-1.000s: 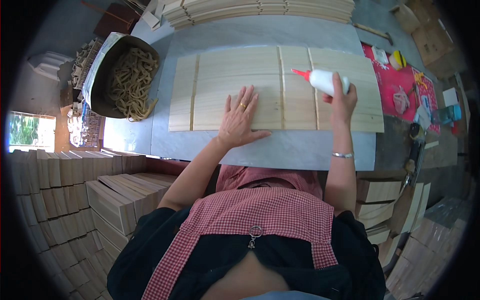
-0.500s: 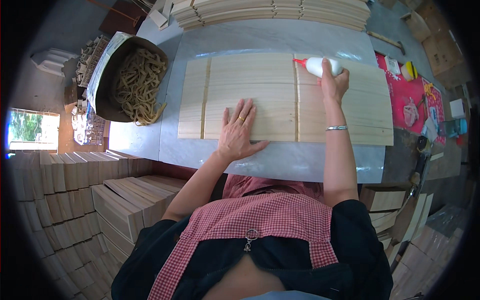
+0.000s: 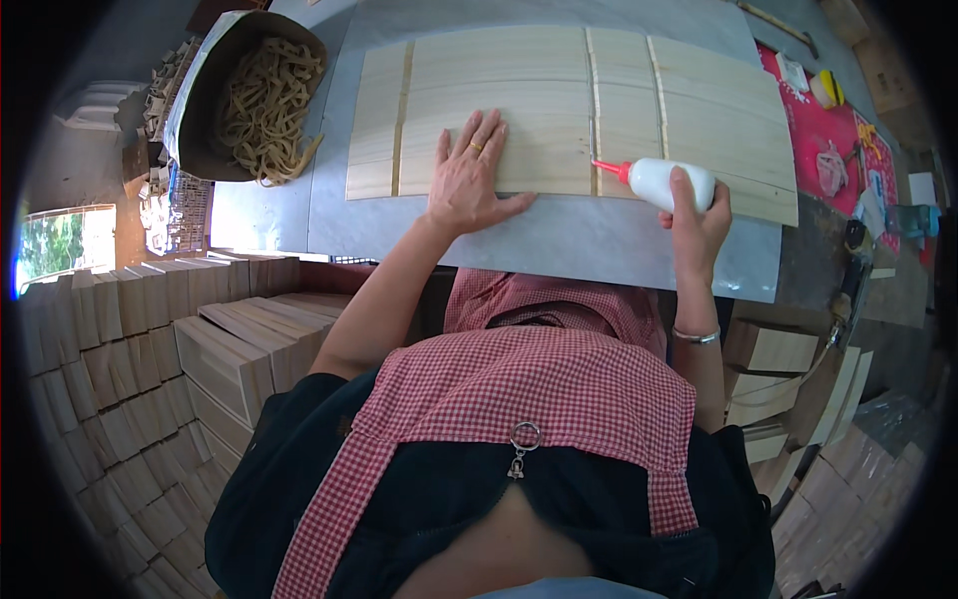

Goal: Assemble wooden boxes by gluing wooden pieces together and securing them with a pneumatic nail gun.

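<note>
A pale wooden panel (image 3: 499, 75) with several grooves across it lies flat on the grey table (image 3: 329, 215). My left hand (image 3: 467, 180) rests on the panel's near edge, left of its middle, with fingers spread and flat. In my right hand (image 3: 702, 215) is a white squeeze bottle (image 3: 664, 186) with a red nozzle. The bottle is tilted on its side, its tip pointing left into the groove near the panel's middle. A whitish line, which looks like glue, shows along that groove and along the one to its right.
At the left stands an open box (image 3: 195, 110) full of tan bands (image 3: 267, 105). Wood pieces (image 3: 110, 329) are stacked at the lower left. On the right are a red mat (image 3: 803, 125) with a yellow roll (image 3: 826, 90) and a hammer (image 3: 783, 28).
My right hand has drawn the bottle toward me along the groove. My left hand keeps its place on the panel. The whole view has shifted, so the table sits higher in the picture.
</note>
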Demonstrator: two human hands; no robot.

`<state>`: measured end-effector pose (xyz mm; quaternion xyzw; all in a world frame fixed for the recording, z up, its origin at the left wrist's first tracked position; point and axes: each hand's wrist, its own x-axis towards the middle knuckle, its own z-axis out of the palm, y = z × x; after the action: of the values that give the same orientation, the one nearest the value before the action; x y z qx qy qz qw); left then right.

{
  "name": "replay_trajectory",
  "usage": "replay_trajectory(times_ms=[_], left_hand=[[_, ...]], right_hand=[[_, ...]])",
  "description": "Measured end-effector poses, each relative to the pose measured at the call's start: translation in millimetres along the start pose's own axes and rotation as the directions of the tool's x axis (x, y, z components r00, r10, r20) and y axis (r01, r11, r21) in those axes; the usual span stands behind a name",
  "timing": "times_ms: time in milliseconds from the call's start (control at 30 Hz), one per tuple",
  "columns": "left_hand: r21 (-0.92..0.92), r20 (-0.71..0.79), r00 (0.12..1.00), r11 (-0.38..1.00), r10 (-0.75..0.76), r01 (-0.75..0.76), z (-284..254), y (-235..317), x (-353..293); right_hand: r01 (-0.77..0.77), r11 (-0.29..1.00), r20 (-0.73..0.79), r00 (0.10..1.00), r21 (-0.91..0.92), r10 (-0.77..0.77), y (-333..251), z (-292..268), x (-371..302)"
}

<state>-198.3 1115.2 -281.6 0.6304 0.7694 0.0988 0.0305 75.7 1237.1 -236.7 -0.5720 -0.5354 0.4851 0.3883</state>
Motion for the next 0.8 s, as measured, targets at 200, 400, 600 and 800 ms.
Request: replay_trajectory(times_ms=[200,400,600,800], left_hand=[[0.023,-0.008,1.0,1.0,0.007,-0.007,2,-1,2],[-0.011,0.016,1.0,1.0,0.008,-0.008,-15,-10,6],[-0.258,-0.237,0.958,0.961,-0.161,0.098,-25,-112,31],[-0.038,-0.263,0.912,0.948,-0.316,0.317,-23,-198,62]], right_hand=[[0.002,1.0,0.02,1.0,-0.024,-0.002,1,-17,-20],[-0.044,0.996,0.153,0.988,0.084,0.031,-9,-25,-12],[0.073,0.95,0.192,0.972,0.305,-0.137,-48,57,10],[0.088,0.941,0.315,0.929,0.327,-0.197,-65,199,41]])
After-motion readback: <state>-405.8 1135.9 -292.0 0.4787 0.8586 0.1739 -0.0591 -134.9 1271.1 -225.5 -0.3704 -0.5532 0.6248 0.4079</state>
